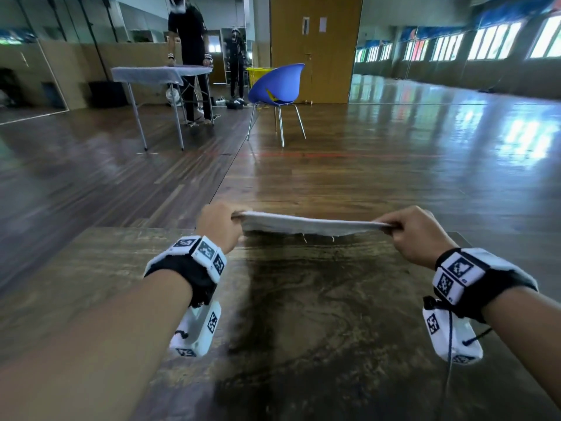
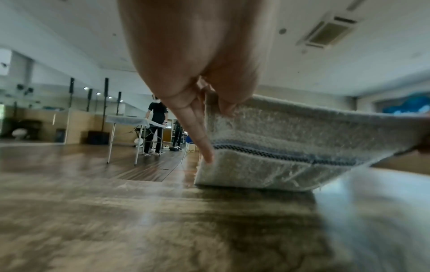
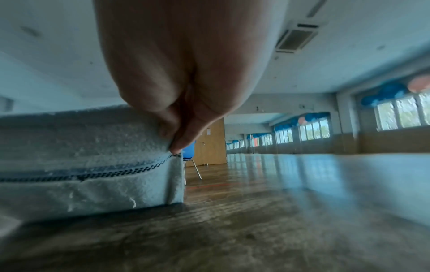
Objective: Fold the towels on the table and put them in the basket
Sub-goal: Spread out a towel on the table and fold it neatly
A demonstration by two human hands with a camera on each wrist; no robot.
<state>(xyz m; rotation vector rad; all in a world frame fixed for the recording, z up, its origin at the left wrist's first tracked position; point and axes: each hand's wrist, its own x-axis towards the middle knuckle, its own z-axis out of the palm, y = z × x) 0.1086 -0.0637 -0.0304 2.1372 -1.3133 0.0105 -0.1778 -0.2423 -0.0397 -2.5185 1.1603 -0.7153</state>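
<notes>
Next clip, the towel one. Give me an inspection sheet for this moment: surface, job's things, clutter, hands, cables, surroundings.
Surface: dark wood-grain table, bare where it shows.
Job's things: one pale towel with a dark stripe, stretched between both hands at the table's far edge, its lower edge hanging to the table or just above it; no basket on this table.
Clutter: nothing seen.
Hands: left hand and right hand each pinch one end of the towel.
Cables: a thin cord hangs from the right wrist unit.
Surroundings: blue chair, something yellow behind it; a second table under a cloth with a person standing at it; wood floor, windows on the right.
</notes>
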